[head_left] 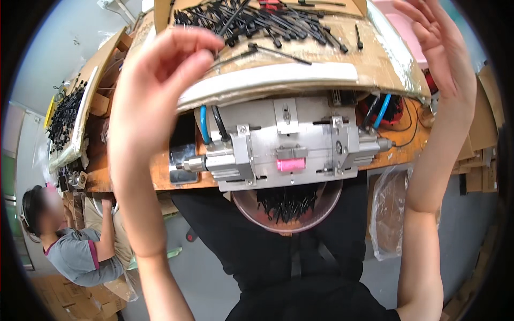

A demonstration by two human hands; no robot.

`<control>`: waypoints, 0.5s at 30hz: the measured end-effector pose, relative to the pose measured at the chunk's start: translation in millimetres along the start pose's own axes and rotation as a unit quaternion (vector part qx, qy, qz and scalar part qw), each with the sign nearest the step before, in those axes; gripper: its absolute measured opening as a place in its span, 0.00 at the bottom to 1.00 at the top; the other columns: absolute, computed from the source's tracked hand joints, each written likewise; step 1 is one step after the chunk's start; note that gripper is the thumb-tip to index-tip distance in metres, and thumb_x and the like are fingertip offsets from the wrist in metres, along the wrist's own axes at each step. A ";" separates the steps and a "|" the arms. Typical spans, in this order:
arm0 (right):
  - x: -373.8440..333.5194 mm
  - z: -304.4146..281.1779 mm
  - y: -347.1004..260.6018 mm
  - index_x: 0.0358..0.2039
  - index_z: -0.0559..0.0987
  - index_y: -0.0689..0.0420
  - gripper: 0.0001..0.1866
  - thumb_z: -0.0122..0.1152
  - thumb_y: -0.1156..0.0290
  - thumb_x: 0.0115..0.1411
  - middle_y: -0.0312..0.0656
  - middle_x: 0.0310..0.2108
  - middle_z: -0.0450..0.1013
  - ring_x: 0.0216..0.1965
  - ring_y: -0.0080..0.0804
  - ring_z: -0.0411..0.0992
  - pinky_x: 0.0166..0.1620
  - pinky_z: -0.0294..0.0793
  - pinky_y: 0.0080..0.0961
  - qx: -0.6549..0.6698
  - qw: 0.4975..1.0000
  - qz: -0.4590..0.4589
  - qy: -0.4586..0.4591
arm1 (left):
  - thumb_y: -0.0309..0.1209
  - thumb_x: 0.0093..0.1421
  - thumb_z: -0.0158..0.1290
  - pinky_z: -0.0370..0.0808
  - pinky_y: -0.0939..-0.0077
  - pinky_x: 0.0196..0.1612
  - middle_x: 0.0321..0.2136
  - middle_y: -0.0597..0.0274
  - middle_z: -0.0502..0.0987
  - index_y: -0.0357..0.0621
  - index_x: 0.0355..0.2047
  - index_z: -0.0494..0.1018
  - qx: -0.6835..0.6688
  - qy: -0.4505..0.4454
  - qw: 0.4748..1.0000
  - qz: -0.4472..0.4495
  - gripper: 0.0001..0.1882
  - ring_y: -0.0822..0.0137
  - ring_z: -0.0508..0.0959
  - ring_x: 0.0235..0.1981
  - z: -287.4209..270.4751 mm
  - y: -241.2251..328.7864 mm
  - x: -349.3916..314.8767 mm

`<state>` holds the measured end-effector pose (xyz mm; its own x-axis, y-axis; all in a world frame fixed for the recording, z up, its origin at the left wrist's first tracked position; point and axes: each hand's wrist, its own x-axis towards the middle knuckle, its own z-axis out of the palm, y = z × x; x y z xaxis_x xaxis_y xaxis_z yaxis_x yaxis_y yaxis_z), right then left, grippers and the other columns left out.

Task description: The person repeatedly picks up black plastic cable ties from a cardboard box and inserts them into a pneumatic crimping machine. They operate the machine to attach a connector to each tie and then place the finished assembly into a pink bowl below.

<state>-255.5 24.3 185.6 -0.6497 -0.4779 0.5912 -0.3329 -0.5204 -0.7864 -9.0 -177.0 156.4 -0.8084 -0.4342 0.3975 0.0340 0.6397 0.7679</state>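
My left hand (160, 75) is raised over the near left edge of the pile of thin black rods with small heads (267, 24). Its thumb and fingertips come together at a dark, narrow piece, too blurred to make out. At the upper right, my right hand (441, 48) is lifted with its fingers apart and nothing seen in it. Between my arms stands a metal fixture (316, 142) with a clamp block on each side and a pink piece (291, 164) at its front centre. Below the fixture, a round translucent bowl (326, 206) holds more black rods.
The cardboard tray (385, 64) under the pile has a white padded front edge (278, 75). Blue hoses (204, 125) rise by the fixture. A dark phone (183, 155) lies on the wooden table (147, 179). At the left, another person (80, 246) sits near a second tray of black parts (67, 120).
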 end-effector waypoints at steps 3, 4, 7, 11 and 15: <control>-32.8 -50.5 -0.7 0.45 0.75 0.67 0.15 0.54 0.67 0.66 0.48 0.38 0.77 0.38 0.28 0.76 0.35 0.75 0.20 -0.031 0.999 0.040 0.015 | 0.17 0.51 0.57 0.70 0.74 0.42 0.35 0.61 0.74 0.37 0.53 0.72 0.150 0.072 0.986 -0.006 0.26 0.67 0.72 0.37 74.4 6.1 -78.8; -39.9 -55.2 -2.8 0.49 0.72 0.68 0.18 0.53 0.65 0.67 0.49 0.40 0.76 0.39 0.27 0.76 0.36 0.75 0.18 -0.019 0.998 0.052 0.001 | 0.16 0.48 0.57 0.70 0.72 0.41 0.34 0.60 0.73 0.36 0.56 0.70 0.238 0.078 0.968 0.032 0.31 0.65 0.72 0.35 87.4 11.2 -106.2; -70.9 -59.8 -4.9 0.52 0.70 0.69 0.21 0.52 0.63 0.68 0.51 0.42 0.76 0.40 0.28 0.77 0.34 0.74 0.16 0.006 0.996 0.079 -0.046 | 0.17 0.48 0.54 0.69 0.70 0.42 0.37 0.62 0.71 0.35 0.59 0.67 0.357 0.021 0.934 0.017 0.34 0.62 0.70 0.36 141.9 5.4 -156.4; -93.8 -59.6 -3.2 0.53 0.70 0.69 0.21 0.48 0.62 0.71 0.53 0.41 0.77 0.38 0.31 0.78 0.32 0.73 0.14 -0.043 0.995 0.075 -0.044 | 0.22 0.49 0.53 0.66 0.72 0.43 0.38 0.62 0.70 0.35 0.59 0.67 0.434 0.012 0.901 0.008 0.33 0.64 0.69 0.38 178.7 -5.0 -161.1; -105.0 -56.4 -0.9 0.52 0.71 0.67 0.19 0.48 0.64 0.71 0.53 0.40 0.77 0.37 0.30 0.78 0.33 0.73 0.15 -0.043 0.996 0.063 -0.041 | 0.23 0.49 0.53 0.66 0.71 0.43 0.38 0.62 0.69 0.33 0.60 0.66 0.459 -0.007 0.888 0.008 0.33 0.64 0.69 0.38 181.0 -8.8 -153.9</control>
<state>-225.5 114.9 114.2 -0.6336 -0.5928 0.4972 -0.3128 -0.3915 -0.8654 8.7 -1.0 -2.5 -0.8196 -0.4169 0.3931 -0.4431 0.8961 0.0266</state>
